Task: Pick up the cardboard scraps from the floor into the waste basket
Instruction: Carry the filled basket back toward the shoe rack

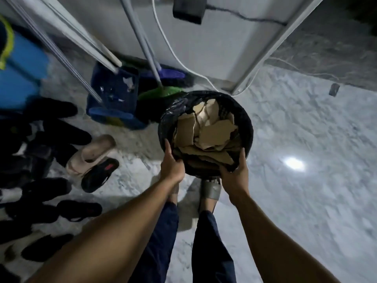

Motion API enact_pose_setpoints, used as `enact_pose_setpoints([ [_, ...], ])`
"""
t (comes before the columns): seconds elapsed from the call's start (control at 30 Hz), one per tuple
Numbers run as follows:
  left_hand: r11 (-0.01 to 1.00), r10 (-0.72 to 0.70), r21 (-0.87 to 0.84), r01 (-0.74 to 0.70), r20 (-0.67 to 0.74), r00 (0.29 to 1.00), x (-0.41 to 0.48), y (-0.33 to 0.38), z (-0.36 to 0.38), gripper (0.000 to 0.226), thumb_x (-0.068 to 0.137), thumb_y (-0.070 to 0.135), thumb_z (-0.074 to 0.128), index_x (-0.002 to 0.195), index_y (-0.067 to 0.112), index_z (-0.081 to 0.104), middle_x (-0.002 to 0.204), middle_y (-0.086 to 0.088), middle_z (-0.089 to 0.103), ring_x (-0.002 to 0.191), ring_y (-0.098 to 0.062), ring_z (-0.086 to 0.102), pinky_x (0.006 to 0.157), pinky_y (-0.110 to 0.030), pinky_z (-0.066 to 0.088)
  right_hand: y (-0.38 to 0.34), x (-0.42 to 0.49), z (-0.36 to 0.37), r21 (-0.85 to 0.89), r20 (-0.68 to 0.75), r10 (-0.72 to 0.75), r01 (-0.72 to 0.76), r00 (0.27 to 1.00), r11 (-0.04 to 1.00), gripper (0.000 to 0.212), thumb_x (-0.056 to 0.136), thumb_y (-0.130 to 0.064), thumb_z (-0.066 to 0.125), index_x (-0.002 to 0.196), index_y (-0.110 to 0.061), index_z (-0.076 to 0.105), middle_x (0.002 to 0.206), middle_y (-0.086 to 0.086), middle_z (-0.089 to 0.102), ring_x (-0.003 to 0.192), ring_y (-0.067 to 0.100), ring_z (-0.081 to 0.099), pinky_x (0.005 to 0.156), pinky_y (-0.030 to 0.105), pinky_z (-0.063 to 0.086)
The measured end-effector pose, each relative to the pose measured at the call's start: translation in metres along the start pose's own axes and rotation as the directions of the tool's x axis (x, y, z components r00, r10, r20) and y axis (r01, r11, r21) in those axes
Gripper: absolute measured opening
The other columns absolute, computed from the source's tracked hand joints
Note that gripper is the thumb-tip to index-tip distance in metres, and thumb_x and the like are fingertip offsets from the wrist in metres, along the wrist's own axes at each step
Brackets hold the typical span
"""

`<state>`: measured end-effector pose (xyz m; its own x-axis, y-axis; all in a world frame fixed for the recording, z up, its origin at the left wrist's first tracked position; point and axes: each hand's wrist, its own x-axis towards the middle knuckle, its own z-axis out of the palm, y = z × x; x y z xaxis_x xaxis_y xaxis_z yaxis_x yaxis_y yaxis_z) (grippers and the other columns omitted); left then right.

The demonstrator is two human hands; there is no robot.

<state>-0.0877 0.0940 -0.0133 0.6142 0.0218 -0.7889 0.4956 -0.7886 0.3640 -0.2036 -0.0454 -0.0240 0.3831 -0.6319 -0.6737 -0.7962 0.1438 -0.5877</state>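
Observation:
A round black waste basket (245, 121) lined with a black bag is held up in front of me, above the floor. Several tan cardboard scraps (212, 131) fill it nearly to the rim. My left hand (171, 164) grips the basket's near left rim, thumb along the edge. My right hand (236, 172) grips the near right rim, fingers curled under it. No scraps show on the marble floor around my feet.
Shoes and slippers (91, 154) crowd the floor at left. A blue dustpan (114, 94) and a green broom (163, 91) stand by the wall, with a blue container (20, 74) at far left. White cable (183, 64) runs down the wall. Marble floor (306, 139) spreads right.

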Motion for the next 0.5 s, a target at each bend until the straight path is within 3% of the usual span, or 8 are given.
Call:
enact_pose_setpoints([
  [0.1, 0.996, 0.092, -0.020, -0.092, -0.029, 0.995, 0.046, -0.003, 0.019, 0.100, 0.095, 0.002, 0.045, 0.140, 0.054, -0.028, 0.157, -0.011, 0.030, 0.074, -0.031, 0.069, 0.058, -0.040, 0.059, 0.021, 0.040, 0.022, 0.021, -0.008, -0.019, 0.019, 1.000, 1.000, 0.095, 0.087, -0.017, 0.069, 0.157, -0.035, 0.008, 0.155, -0.005, 0.040, 0.134, 0.015, 0.047, 0.103, 0.036, 0.048],
  [0.2, 0.994, 0.110, 0.027, -0.109, -0.037, 0.993, 0.077, -0.011, 0.031, 0.099, 0.098, 0.008, 0.051, 0.147, 0.035, -0.030, 0.139, -0.022, 0.051, 0.059, -0.022, 0.062, 0.046, -0.027, 0.048, 0.038, 0.065, 0.039, -0.015, -0.025, -0.054, 0.053, 0.998, 0.998, 0.108, 0.087, -0.018, 0.072, 0.156, -0.032, -0.010, 0.163, -0.002, 0.022, 0.145, 0.016, 0.033, 0.112, 0.038, 0.039],
  [0.33, 0.989, 0.116, 0.084, -0.123, 0.091, 0.989, 0.096, -0.031, 0.034, 0.125, 0.086, 0.030, 0.072, 0.139, 0.040, -0.040, 0.129, -0.018, 0.061, 0.069, -0.026, 0.069, 0.061, -0.036, 0.059, 0.054, 0.087, 0.049, -0.066, -0.056, -0.060, 0.057, 0.997, 0.996, 0.120, 0.084, -0.015, 0.073, 0.153, -0.026, -0.024, 0.166, 0.003, 0.010, 0.149, 0.024, 0.024, 0.115, 0.048, 0.035],
  [0.4, 0.981, 0.125, 0.122, -0.149, 0.188, 0.974, 0.104, -0.046, 0.034, 0.144, 0.071, 0.035, 0.084, 0.132, 0.046, -0.045, 0.126, -0.016, 0.064, 0.079, -0.029, 0.072, 0.074, -0.043, 0.061, 0.065, 0.088, 0.051, -0.097, -0.042, -0.056, 0.051, 0.998, 0.994, 0.126, 0.080, -0.020, 0.079, 0.153, -0.024, -0.023, 0.164, 0.003, 0.016, 0.147, 0.022, 0.029, 0.113, 0.047, 0.038],
  [0.5, 0.961, 0.171, 0.185, -0.205, 0.184, 0.968, 0.101, -0.056, 0.031, 0.153, 0.064, 0.024, 0.090, 0.133, 0.044, -0.045, 0.136, -0.012, 0.058, 0.085, -0.025, 0.072, 0.077, -0.042, 0.060, 0.079, 0.075, 0.052, -0.113, -0.005, -0.034, 0.033, 0.999, 0.993, 0.143, 0.067, -0.029, 0.090, 0.151, -0.035, -0.025, 0.156, 0.003, 0.038, 0.136, 0.022, 0.047, 0.102, 0.039, 0.048],
])
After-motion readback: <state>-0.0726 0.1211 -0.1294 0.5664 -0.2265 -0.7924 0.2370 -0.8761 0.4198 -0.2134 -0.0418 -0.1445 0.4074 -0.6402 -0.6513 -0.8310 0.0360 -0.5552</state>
